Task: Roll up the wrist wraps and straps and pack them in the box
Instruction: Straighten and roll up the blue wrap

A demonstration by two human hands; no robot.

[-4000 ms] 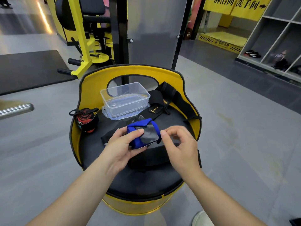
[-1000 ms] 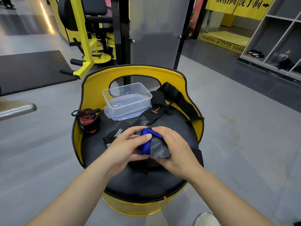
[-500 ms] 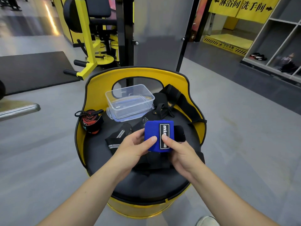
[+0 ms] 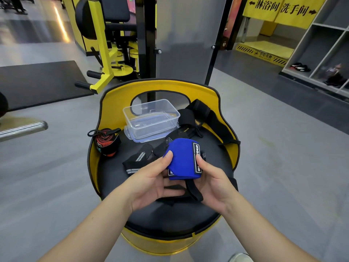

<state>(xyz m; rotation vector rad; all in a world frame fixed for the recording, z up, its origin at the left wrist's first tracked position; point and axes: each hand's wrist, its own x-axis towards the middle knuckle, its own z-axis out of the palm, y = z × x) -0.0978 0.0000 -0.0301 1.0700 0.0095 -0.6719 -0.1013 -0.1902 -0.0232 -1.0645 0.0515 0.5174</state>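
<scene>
Nearest you: both hands raised over the black seat (image 4: pixel 170 216) of the yellow tub chair. Your left hand (image 4: pixel 151 182) pinches the left edge of the blue wrist wrap (image 4: pixel 182 159), thumb on top, the other fingers curled beneath. Your right hand (image 4: pixel 211 182) grips its right side, thumb pressed beside the white-lettered label. The wrap sits rolled between them, clear of the seat. A black tail (image 4: pixel 192 190) hangs loose off the roll's near end, down towards your right palm.

Risk, as I judge it: that free tail. Ease either pinch before it is fastened and the roll may spring open; the fabric looks stiff and elastic.

Just beyond your left thumb: a black strap with grey stripes (image 4: pixel 136 161), flat, unrolled. Left of it, against the chair wall, a red-and-black rolled wrap (image 4: pixel 106 142).

Further back: the clear plastic box (image 4: pixel 151 116), open, seemingly standing on its lid, nothing visible inside. Right of it, a heap of black straps (image 4: pixel 200 118) draped over the chair rim.

Second risk: the box looks light and stands near the tangled straps. Pull one free carelessly and you could drag or tip it.
</scene>
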